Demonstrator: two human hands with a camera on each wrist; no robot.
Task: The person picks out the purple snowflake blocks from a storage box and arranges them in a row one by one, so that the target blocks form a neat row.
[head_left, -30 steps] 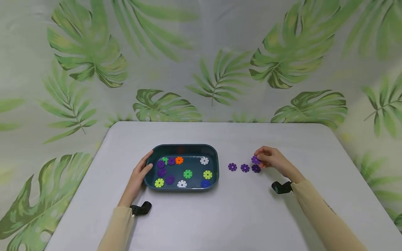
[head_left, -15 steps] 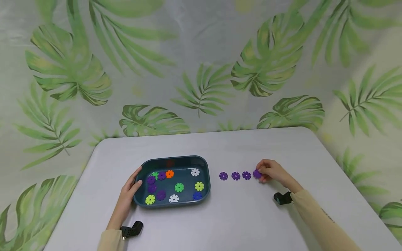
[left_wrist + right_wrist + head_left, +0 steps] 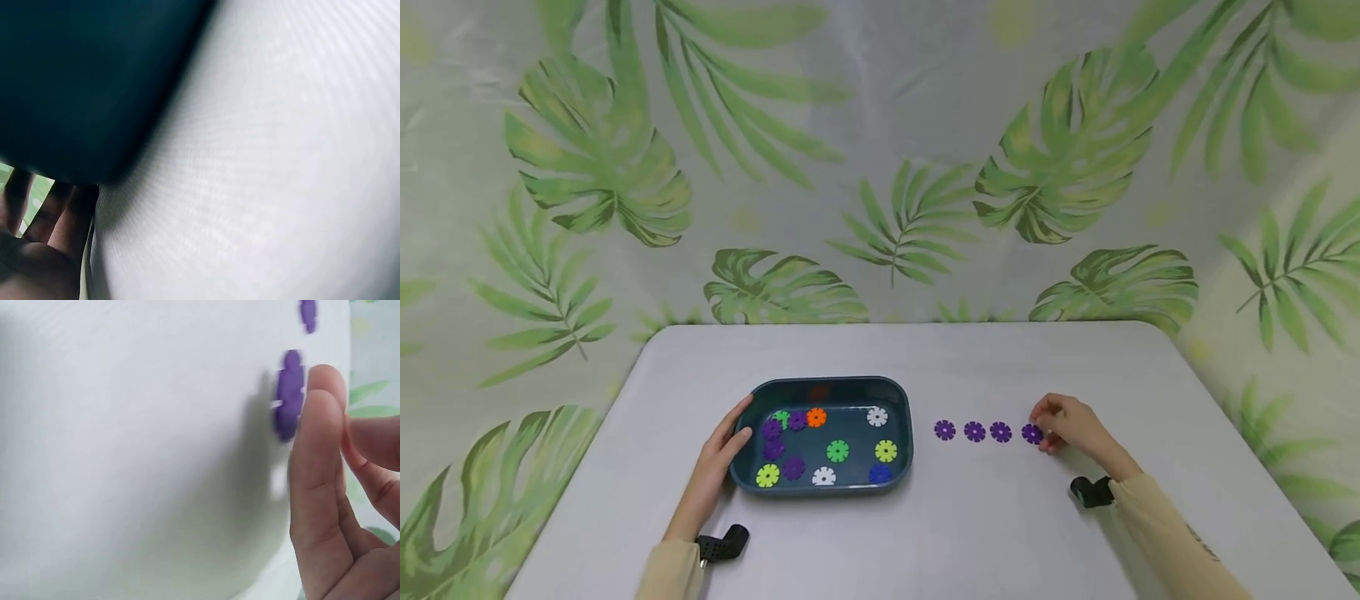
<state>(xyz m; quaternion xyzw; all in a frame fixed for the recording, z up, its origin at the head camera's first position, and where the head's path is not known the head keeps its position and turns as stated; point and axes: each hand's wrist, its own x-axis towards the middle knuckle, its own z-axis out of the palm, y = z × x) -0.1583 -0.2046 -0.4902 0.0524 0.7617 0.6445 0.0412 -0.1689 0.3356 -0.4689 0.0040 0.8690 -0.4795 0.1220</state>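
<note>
A dark teal tray stands left of the table's middle with several notched plastic discs in it. My left hand holds its left end, thumb over the rim; in the left wrist view the fingers lie against its outer wall. Right of the tray, a row of purple notched discs includes a left one, a second and a third. At the row's right end, my right hand has its fingertips beside the last purple disc, which appears to lie on the table; nothing shows between the fingers.
Inside the tray are an orange disc, a blue disc, a white disc, a yellow-green disc, a green disc and several purple ones. A leaf-patterned cloth hangs behind the white table.
My right hand has brought a purple disc down from above the row to its right end, and its fingertips have loosened from it. The left hand stays at the tray; the head view has shifted.
</note>
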